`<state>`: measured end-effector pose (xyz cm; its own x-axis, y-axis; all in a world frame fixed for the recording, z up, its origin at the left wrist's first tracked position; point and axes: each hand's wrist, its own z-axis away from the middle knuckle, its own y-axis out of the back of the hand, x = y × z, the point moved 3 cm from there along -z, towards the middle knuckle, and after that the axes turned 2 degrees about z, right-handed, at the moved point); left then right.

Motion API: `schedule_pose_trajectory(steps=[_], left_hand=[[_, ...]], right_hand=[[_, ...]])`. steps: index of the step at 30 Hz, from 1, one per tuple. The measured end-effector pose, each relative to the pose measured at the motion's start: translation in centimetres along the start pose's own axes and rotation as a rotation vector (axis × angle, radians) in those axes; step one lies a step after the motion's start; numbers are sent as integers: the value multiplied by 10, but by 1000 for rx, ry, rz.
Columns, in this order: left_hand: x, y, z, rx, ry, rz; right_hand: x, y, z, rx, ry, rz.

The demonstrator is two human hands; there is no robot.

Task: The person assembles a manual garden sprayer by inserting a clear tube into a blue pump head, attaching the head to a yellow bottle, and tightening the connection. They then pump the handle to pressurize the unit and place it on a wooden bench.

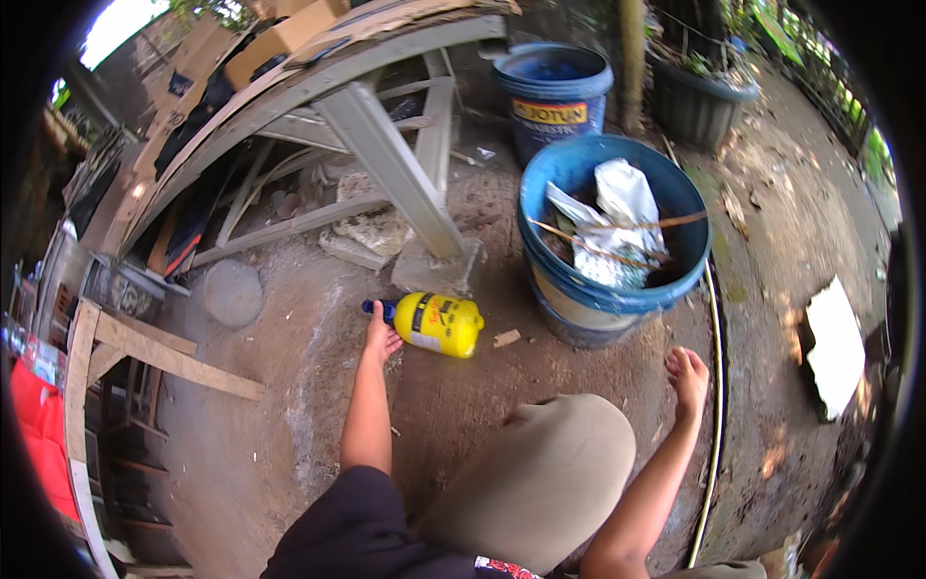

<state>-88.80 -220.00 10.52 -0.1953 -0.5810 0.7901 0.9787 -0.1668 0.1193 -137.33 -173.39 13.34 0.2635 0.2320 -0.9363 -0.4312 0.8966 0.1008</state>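
A yellow plastic bottle (pixel 439 323) with a dark blue top and a black-banded label lies tilted over low above the ground, in front of me to the left. My left hand (pixel 383 338) is at its neck, just below the blue top, with thumb and fingers around it. To the right, my right hand (pixel 687 381) hangs in the air beside my knee, fingers loosely bent and slightly apart, holding nothing visible. Beyond the bottle stands a large blue bucket (pixel 555 299) with crumpled silvery-white wrapping (pixel 622 207) and thin sticks in it.
Another blue paint bucket (pixel 559 125) and a dark planter (pixel 704 111) stand farther back. A grey metal-framed table (pixel 391 164) with cardboard (pixel 285 39) is at the far left. A pale hose (pixel 716 386) runs along the right; a wooden frame (pixel 174 352) is left.
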Motion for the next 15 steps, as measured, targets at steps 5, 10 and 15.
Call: schedule_pose_trajectory(steps=[5,10,15], left_hand=[[38,10,-24,-24,-1,393],[49,14,-1,-100,-17,845],[51,-35,105,-206,-202,759]], right_hand=[[-27,-5,14,78,-82,-30],[-25,-58,31,-47,-23,-58],[-13,-72,18,-193,-135,112]])
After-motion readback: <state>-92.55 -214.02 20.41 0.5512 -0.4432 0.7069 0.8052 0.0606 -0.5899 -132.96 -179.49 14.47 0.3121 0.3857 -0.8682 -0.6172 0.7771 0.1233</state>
